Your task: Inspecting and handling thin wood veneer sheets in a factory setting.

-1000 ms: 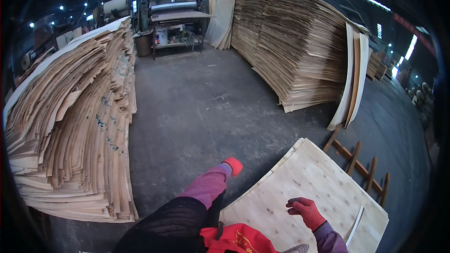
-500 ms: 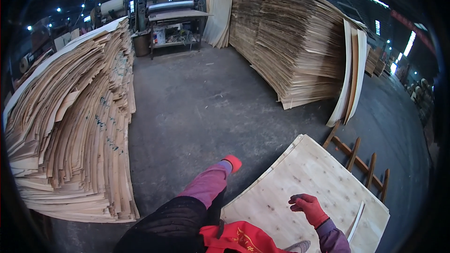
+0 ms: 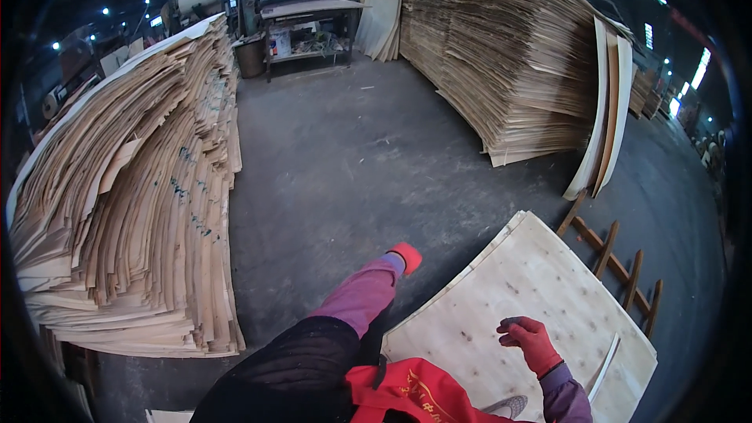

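Note:
My left hand (image 3: 406, 258), in a red glove, is held out over the dark floor beside the pale wooden sheets. Its fingers are turned away and hidden, so its grip does not show. Above the spotted, light-coloured wooden sheets (image 3: 478, 290) hangs my right hand (image 3: 533, 345), in a red glove with dark fingertips. Its fingers are curled together, and I see nothing in them. A narrow pale strip (image 3: 605, 366) lies on the top sheet, to the right of that hand. One grey shoe (image 3: 509, 406) shows at the sheet's near part, below my red apron (image 3: 415, 392).
A tall stack of thin wood sheets (image 3: 133, 211) stands at left, another (image 3: 501, 63) at far right, with curved boards (image 3: 607, 110) leaning on its end. A wooden slatted frame (image 3: 619, 266) lies beside the pale sheets. A roller machine (image 3: 301, 0) stands at the back.
The view has shifted, so the stacks and machine appear slightly higher and further right. Both hands keep nearly the same pose; the right hand's fingers look a little closer together.

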### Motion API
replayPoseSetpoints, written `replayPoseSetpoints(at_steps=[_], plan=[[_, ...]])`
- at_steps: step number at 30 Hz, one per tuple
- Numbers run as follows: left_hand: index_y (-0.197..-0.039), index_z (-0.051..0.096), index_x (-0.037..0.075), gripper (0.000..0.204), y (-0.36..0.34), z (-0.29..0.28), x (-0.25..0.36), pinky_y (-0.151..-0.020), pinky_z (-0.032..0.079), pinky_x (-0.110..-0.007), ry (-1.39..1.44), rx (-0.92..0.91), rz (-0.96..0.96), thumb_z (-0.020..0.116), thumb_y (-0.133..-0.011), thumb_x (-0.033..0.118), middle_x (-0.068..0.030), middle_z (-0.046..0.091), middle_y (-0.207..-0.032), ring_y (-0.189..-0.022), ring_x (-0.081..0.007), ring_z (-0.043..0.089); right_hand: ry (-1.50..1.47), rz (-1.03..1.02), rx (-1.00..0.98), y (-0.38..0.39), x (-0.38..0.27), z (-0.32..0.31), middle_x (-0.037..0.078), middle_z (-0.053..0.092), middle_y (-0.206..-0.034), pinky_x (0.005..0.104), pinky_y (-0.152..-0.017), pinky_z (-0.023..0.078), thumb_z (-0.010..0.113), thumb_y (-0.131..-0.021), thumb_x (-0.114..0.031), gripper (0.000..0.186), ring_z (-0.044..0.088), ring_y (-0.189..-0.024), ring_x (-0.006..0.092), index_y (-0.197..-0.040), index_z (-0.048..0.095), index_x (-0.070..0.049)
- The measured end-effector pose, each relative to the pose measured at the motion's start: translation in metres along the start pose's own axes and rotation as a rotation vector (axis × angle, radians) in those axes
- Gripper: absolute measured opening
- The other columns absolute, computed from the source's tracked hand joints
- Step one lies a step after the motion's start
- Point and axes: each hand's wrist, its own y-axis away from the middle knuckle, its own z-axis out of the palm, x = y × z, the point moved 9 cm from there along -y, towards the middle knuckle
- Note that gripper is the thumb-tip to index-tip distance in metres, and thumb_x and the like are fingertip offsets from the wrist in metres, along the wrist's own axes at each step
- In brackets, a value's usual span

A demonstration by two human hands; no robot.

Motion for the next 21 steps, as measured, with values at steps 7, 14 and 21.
replayPoseSetpoints(at_steps=[7,14,21], plan=[[-0.091,0.07,0.007,0.025,-0.004,-0.005,-0.005,-0.077,0.051,-0.041,0.044,0.119,-0.059,0.067,-0.069,0.019,-0.015,0.066,-0.097,-0.091,-0.0318,0.063,-0.013,-0.014,-0.027,-0.002,0.001,0.002,0.015,0.064,-0.097,0.0345,-0.077,0.052,0.05,-0.089,-0.012,0.026,0.063,-0.081,0.0219,-0.107,0.057,0.006],[-0.091,0.067,0.009,0.024,0.001,-0.005,-0.004,-0.074,0.051,-0.044,0.025,0.062,-0.04,0.06,-0.071,0.021,-0.015,0.066,-0.095,-0.089,-0.034,0.063,-0.014,-0.003,-0.012,-0.002,0.002,0.002,0.015,0.064,-0.096,0.0339,-0.076,0.052,0.05,-0.089,-0.013,0.027,0.063,-0.079,0.0214,-0.106,0.057,0.006],[-0.093,0.067,0.009,0.034,0.003,-0.011,-0.002,-0.076,0.051,-0.043,0.06,0.073,-0.027,0.07,-0.065,0.027,-0.014,0.066,-0.094,-0.089,-0.0315,0.063,0.0,0.027,0.021,-0.001,0.004,0.001,0.014,0.064,-0.094,0.0332,-0.078,0.051,0.052,-0.086,-0.017,0.03,0.063,-0.08,0.0213,-0.106,0.058,0.006]])
